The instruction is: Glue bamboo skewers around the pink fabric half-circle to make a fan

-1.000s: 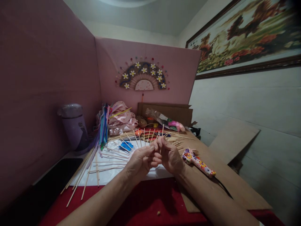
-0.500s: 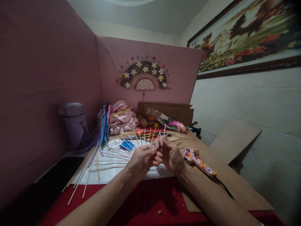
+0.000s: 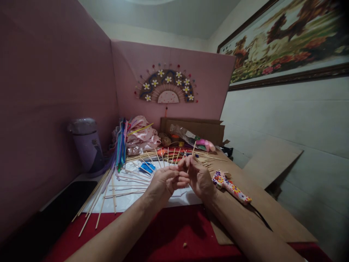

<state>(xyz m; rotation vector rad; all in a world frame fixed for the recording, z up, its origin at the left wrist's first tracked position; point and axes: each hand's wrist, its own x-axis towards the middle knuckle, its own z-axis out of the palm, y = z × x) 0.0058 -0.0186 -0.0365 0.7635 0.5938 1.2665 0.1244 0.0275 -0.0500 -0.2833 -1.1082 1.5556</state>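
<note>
Over the near edge of the white sheet point(image 3: 128, 202), your two hands meet at the middle of the table. Your right hand point(image 3: 200, 178) has its thumb and fingers pinched shut on the lower part of a thin wooden stick point(image 3: 193, 146), which pokes up and leans slightly right above your knuckles. Your left hand point(image 3: 163, 183) is curled nearly closed, its fingertips point(image 3: 174, 168) pressed against those of the right hand; you cannot tell from this angle whether they grip the stick as well.

Just right of your right wrist, a flower-patterned glue gun point(image 3: 230, 187) lies on the brown cardboard point(image 3: 272, 218). More loose sticks point(image 3: 103, 196) are scattered over the sheet to the left and fanned out on its far side, near a small blue piece point(image 3: 147, 167). Farther left stands a purple lidded container point(image 3: 86, 145), with a bundle of coloured strips point(image 3: 121, 145) leaning beside it. On the far pink panel hangs a fan decoration point(image 3: 167, 87) with white flowers. A red cloth point(image 3: 169, 233) covers the table near you.
</note>
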